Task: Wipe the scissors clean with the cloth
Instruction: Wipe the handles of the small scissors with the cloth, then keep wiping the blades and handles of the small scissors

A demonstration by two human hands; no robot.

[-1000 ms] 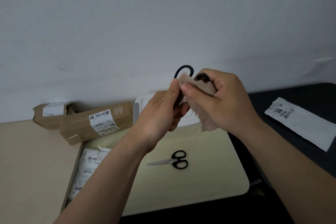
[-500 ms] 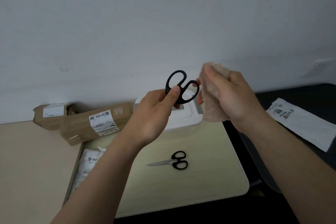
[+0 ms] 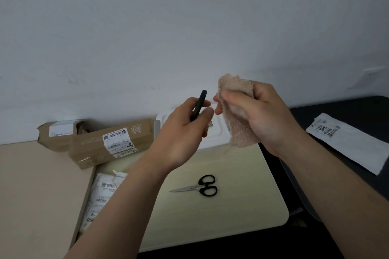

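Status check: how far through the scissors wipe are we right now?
Done: nothing confirmable; cleanliness can't be judged. In hand: left hand holds one pair of scissors edge-on, right hand grips the cloth, the two apart. Left: bring cloth to that pair; a second pair lies on the cream board.

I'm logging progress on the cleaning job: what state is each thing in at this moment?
Cloth: bunched up in the right hand.
Held scissors: gripped by the left hand, seen edge-on, blades hidden, clear of the cloth.
Second scissors: closed, lying flat on the pale board.
Rear cardboard box: torn open at one end.
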